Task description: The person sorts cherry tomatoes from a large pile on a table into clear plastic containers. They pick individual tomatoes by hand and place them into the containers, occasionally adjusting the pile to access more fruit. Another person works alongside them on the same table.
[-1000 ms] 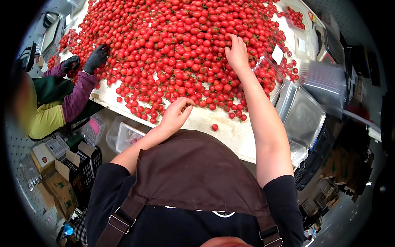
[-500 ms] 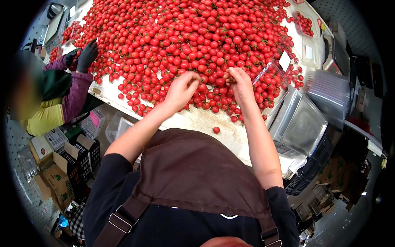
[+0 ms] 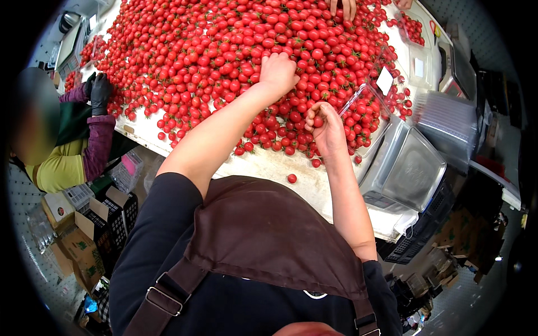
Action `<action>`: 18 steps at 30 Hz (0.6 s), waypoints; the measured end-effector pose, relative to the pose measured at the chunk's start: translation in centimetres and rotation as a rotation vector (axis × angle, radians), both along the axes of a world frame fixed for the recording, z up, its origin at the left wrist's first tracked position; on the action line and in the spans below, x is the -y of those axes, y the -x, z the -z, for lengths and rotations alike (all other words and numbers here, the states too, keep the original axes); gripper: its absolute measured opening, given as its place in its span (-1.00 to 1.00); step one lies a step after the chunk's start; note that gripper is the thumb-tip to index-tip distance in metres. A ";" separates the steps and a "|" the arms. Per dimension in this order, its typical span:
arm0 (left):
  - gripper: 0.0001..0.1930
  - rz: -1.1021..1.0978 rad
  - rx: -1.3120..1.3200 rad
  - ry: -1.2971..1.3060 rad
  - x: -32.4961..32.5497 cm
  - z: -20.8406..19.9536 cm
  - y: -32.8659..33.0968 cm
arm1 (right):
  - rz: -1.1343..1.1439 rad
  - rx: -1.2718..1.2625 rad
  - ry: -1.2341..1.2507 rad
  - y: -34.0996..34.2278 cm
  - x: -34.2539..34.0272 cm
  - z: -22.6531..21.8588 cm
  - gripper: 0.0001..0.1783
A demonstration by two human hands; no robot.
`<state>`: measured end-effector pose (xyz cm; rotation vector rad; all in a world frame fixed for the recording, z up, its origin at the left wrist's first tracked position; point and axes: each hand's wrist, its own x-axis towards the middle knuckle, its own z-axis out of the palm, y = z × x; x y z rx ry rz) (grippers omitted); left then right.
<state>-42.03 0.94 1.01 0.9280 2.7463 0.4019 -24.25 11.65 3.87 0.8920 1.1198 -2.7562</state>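
Observation:
A large heap of red cherry tomatoes (image 3: pixel 224 61), many with green stems, covers the white table (image 3: pixel 252 171). My left hand (image 3: pixel 279 73) reaches across onto the heap, fingers curled down among the tomatoes; its fingertips are hidden. Closer to me, my right hand (image 3: pixel 327 127) is turned palm up, with its fingers bent around a single cherry tomato (image 3: pixel 318 121). Just right of that hand stands a clear plastic container (image 3: pixel 384 105) filled with tomatoes. One loose tomato (image 3: pixel 292 178) lies near the table's front edge.
At the right are stacked clear tubs (image 3: pixel 412 171), stacked clear lids (image 3: pixel 446 129) and a scale (image 3: pixel 455 73). A co-worker with black gloves (image 3: pixel 101 94) stands at the left. Another person's hand (image 3: pixel 343 8) touches the heap's far side. Crates and cardboard boxes (image 3: pixel 81 252) sit below left.
My left hand has moved forward and right, farther onto the heap. My right hand has come slightly back and turned, showing a tomato. The co-worker's gloves moved left; another hand appeared at the far side.

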 end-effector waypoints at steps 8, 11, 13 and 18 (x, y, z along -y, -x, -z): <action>-0.85 -0.657 1.667 -1.148 7.9 -3.3 -2.1 | -0.316 -0.107 -1.543 9.1 -2.6 1.0 -0.65; -0.84 -0.675 1.798 -1.230 9.5 -3.8 -3.4 | -0.594 -0.169 -1.977 11.7 -4.1 4.0 -0.63; -0.80 -0.684 1.773 -1.265 10.3 -4.4 -4.0 | -0.655 -0.170 -2.111 12.4 -4.1 4.5 -0.66; -0.73 -0.648 1.769 -1.206 12.5 -3.4 -5.1 | -0.521 -0.027 -1.258 11.5 -3.7 3.9 -0.73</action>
